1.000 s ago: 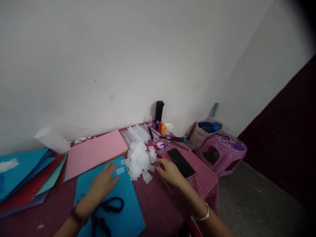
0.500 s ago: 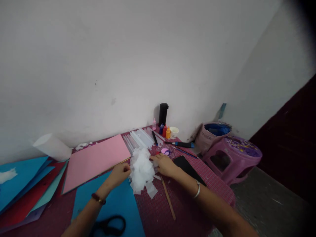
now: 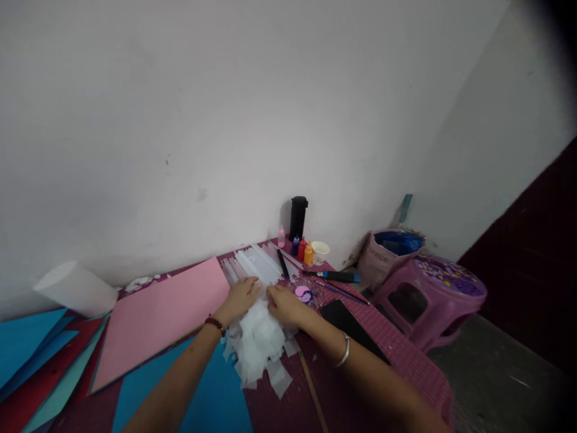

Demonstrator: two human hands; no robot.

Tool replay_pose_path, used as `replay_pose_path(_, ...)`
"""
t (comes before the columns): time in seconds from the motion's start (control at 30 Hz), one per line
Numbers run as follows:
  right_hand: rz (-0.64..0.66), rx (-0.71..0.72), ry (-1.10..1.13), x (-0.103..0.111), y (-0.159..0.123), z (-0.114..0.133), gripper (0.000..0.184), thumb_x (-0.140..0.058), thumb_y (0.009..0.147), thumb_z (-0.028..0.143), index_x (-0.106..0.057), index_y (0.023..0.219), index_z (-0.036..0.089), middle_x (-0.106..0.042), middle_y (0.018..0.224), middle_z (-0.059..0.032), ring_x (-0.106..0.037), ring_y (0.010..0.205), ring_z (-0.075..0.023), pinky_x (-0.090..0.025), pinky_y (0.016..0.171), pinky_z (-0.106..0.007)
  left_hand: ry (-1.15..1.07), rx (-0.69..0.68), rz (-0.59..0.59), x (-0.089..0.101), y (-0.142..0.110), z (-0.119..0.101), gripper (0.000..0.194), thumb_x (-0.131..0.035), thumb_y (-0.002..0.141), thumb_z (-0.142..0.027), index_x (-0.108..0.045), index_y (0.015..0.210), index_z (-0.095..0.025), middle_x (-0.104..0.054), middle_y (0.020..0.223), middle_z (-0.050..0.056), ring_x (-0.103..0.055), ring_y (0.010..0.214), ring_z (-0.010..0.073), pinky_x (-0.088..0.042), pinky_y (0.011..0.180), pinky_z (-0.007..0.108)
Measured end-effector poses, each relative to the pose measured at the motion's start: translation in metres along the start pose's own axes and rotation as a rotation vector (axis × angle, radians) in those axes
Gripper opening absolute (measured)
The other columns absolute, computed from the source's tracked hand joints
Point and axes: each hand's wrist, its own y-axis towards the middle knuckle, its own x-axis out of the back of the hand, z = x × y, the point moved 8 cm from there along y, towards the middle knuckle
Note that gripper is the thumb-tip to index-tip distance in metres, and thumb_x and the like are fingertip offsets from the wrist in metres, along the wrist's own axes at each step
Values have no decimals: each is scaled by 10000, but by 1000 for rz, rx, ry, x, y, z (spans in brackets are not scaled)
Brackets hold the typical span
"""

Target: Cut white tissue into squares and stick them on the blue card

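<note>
A fluffy heap of white tissue-like paper pieces [image 3: 259, 340] lies on the table, partly over a blue sheet [image 3: 216, 391]. At the heap's far edge, my left hand [image 3: 243, 296] has its fingers bent together on the white paper. Close beside it, my right hand [image 3: 286, 305] pinches the same far edge between thumb and fingers. The fingertips are small and partly hidden. Translucent plastic strips [image 3: 256, 261] lie just beyond both hands. A flat wooden stick [image 3: 312, 388] runs from the heap toward me.
A pink board [image 3: 166, 319] and coloured sheets [image 3: 45, 367] lie to the left, near a white roll [image 3: 76, 288]. Small paint bottles [image 3: 302, 248], a cup [image 3: 320, 252], a black flask [image 3: 298, 218] and a cutter [image 3: 331, 276] stand or lie behind. A pink stool [image 3: 428, 300] is beside the table.
Both hands have moved from the heap's two sides to its far edge, close together. The view has shifted, and the black scissors at the bottom are out of sight.
</note>
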Motion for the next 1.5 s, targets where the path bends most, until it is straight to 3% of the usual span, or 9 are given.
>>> replay_pose_path(0.2,71,100,-12,-10,-8,18,373,-492,763,98,-571,1128,101,-615,1101,-156,-569,1020,-232,-418,883,-337,-48,-69,97,-4,-39,-22,412,-266,957,-385,-622,938,-177,-684,949,84,-608,910,203,-456,869,332)
replay_pose_path(0.4,131,212,-9,-11,-42,37,404,-482,779,81,-567,1170,138,-589,1142,-128,-524,1086,-233,-395,926,-354,-30,-121,109,-8,-93,-42,323,-332,956,-363,-601,1024,-197,-636,1027,83,-571,978,207,-441,906,356)
replay_pose_path(0.63,189,338,-38,-11,-58,53,320,-497,795,65,-612,1088,127,-617,1107,-140,-553,1028,-231,-392,926,-356,124,-128,157,-15,-120,-49,270,-403,942,-362,-604,1029,-204,-613,1051,81,-540,1027,237,-413,936,410)
replay_pose_path(0.77,183,335,-30,3,-48,45,347,-498,768,29,-607,1077,142,-640,1066,-101,-567,1008,-198,-396,910,-305,117,-144,152,-8,-121,-46,332,-403,943,-385,-566,1181,-220,-621,1094,83,-539,1044,239,-400,958,429)
replay_pose_path(0.97,95,52,-63,30,-61,-8,283,-428,823,66,-570,1053,152,-632,1023,-85,-577,953,-194,-409,853,-303,11,-138,44,14,-101,-33,389,-361,949,-404,-574,1199,-194,-644,1107,86,-564,1033,228,-436,943,388)
replay_pose_path(1.13,140,-45,-162,15,-93,-22,181,-509,804,111,-611,946,156,-634,994,-105,-581,939,-232,-420,834,-327,-81,-111,59,15,-87,-28,367,-335,949,-378,-618,1090,-191,-667,1030,70,-593,963,209,-467,902,358)
replay_pose_path(1.27,150,-76,-222,5,-97,-25,212,-496,789,74,-617,951,138,-632,981,-138,-587,906,-253,-431,815,-362,-62,-132,22,12,-82,-28,353,-351,944,-359,-604,1095,-165,-630,1095,98,-573,1023,209,-449,946,366)
replay_pose_path(1.4,139,-68,-243,13,-98,-23,223,-514,768,54,-615,947,140,-625,983,-133,-574,946,-258,-416,852,-364,53,-190,-50,9,-74,-53,370,-542,845,-342,-569,1176,-180,-553,1238,117,-504,1144,254,-394,1005,424)
replay_pose_path(1.5,126,-53,-246,24,-101,-15,238,-511,798,68,-602,1007,136,-618,1015,-131,-560,987,-256,-406,879,-362,102,-337,34,-11,-65,-95,461,-645,753,-298,-563,1195,-195,-564,1229,96,-486,1145,268,-350,1021,445)
